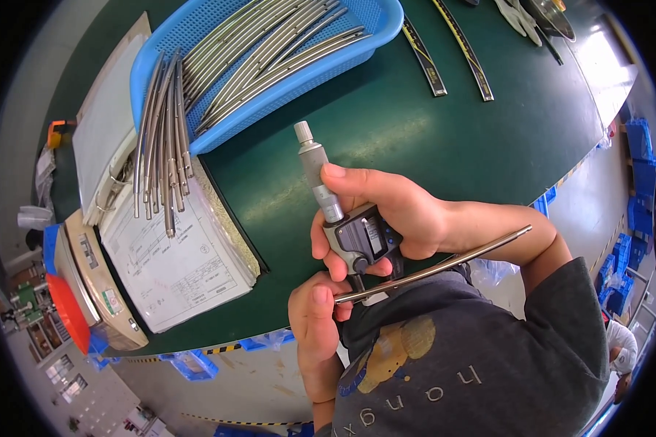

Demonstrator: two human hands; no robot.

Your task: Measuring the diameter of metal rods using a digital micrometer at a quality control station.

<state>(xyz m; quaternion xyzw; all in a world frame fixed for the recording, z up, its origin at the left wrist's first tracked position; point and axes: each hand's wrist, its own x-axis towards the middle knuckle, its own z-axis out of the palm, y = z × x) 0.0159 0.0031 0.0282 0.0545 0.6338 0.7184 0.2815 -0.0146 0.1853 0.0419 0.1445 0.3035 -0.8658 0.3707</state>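
Note:
My right hand [397,211] is wrapped round a digital micrometer [372,234] with a grey body and a small display. Its thumb rests on the silver barrel, which points up and away. Below it, my left hand [315,313] pinches the near end of a thin, slightly curved metal rod [444,269]. That end lies at the micrometer's lower jaw area, though fingers hide whether the jaws touch it. From there the rod slants up to the right, passing below my right wrist and in front of my shirt.
A blue perforated basket [222,135] full of metal rods [259,54] stands on the green table [444,149]. More rods [165,138] lie on an open binder [186,255] with printed drawings. A beige scale [102,291] is at left; two dark strips [424,58] lie at the far side.

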